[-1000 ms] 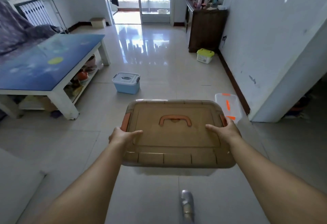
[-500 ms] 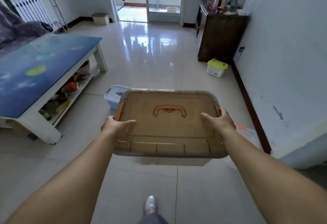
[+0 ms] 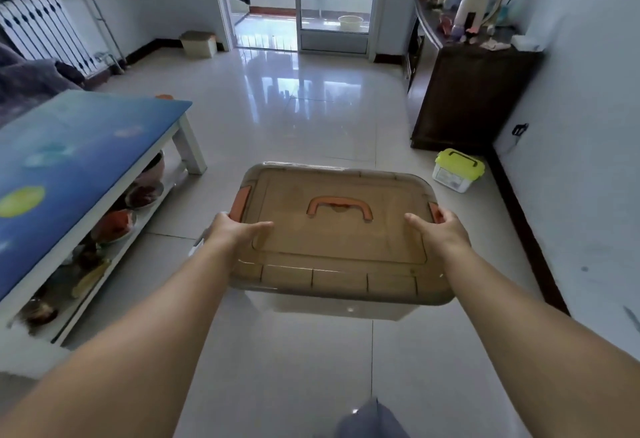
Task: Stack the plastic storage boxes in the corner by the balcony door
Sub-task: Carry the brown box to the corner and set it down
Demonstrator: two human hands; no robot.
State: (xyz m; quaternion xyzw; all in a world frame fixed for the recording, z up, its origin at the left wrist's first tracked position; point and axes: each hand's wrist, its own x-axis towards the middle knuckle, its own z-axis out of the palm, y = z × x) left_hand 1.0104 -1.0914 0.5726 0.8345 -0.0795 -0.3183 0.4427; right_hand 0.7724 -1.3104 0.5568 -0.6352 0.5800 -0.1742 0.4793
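Observation:
I carry a large brown translucent storage box [image 3: 332, 240] with an orange handle and orange side latches, held level above the floor. My left hand [image 3: 232, 233] grips its left edge and my right hand [image 3: 440, 233] grips its right edge, thumbs on the lid. A small clear box with a lime-green lid [image 3: 457, 169] sits on the floor by the dark cabinet. A beige box [image 3: 199, 43] rests in the corner left of the balcony door [image 3: 298, 5]. A sliver of the light blue box [image 3: 197, 250] shows under my left wrist.
A low table with a blue top [image 3: 69, 157] stands at the left, with items on its lower shelf. A dark wooden cabinet [image 3: 464, 95] lines the right wall. Glossy tiled floor [image 3: 304, 115] stretches ahead to the door. My knee [image 3: 370, 420] shows at the bottom.
I have walked forward with the brown box toward the balcony door. The light blue box has slipped almost out of sight beneath it, and the green-lidded box is nearer.

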